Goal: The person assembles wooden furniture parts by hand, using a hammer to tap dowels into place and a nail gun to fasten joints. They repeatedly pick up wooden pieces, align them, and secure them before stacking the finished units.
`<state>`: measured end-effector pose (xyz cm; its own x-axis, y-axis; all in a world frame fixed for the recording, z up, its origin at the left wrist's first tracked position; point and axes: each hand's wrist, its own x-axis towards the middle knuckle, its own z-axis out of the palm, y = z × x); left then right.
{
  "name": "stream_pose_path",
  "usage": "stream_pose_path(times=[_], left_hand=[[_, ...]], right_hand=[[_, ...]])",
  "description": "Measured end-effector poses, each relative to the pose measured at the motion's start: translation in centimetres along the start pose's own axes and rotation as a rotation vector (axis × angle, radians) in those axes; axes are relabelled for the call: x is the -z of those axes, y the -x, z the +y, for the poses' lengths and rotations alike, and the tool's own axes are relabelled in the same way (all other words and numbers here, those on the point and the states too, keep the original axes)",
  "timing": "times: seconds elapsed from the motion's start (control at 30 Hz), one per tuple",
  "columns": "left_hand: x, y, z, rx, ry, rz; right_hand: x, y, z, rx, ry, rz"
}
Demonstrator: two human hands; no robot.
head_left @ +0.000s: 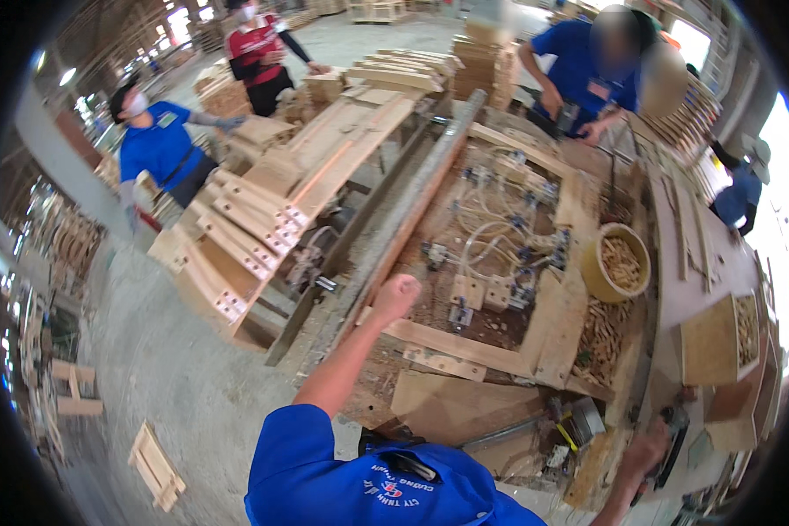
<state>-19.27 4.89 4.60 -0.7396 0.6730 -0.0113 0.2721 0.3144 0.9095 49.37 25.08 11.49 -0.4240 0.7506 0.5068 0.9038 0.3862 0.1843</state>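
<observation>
My left hand point(397, 298) is curled closed over the near left part of the worktable, by the end of a light wooden rail point(447, 344). Whatever its fingers may hold is hidden. Far to the right, my right hand point(645, 445) closes on a dark hand tool point(673, 438), whose exact kind I cannot make out. Ahead of my left hand, several small air cylinders and clear hoses point(491, 230) lie inside a rectangle of wooden rails. A yellow bucket point(594, 273) of wooden dowels point(621, 263) stands at the right side, above a pile of loose dowels point(607, 342).
A long metal-edged beam point(421, 188) runs along the table's left side. Beyond it, a bench carries stacked wooden parts point(245, 219). Two people point(165, 145) work at the left, another point(579, 70) across the table. A plywood box point(708, 342) stands at the right.
</observation>
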Motion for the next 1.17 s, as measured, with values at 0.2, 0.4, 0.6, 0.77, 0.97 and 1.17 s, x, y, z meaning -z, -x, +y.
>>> stream_pose_path(times=[0.2,0.4,0.6,0.77,0.97,1.17], left_hand=[[-1.0,-5.4,1.9,-0.05,-0.386,0.003],[-4.7,-7.0,4.9,-0.03,-0.482,-0.098],[-5.8,-8.3,5.8,-0.166,-0.476,-0.081],[-4.9,-10.0,5.7,-0.189,-0.47,-0.114],[-5.4,-7.4,4.8,-0.205,-0.495,-0.016],[-2.8,-1.8,2.0,-0.201,-0.712,-0.302]], right_hand=[[3.2,8.8,-14.6,-0.134,-0.133,-0.982],[5.6,13.9,-15.6,-0.229,-0.055,-0.87],[6.7,13.3,-16.0,-0.244,-0.021,-0.871],[6.5,12.7,-16.4,-0.331,-0.099,-0.91],[6.3,12.8,-16.2,-0.377,-0.119,-0.909],[6.0,13.2,-16.5,-0.37,-0.108,-0.846]])
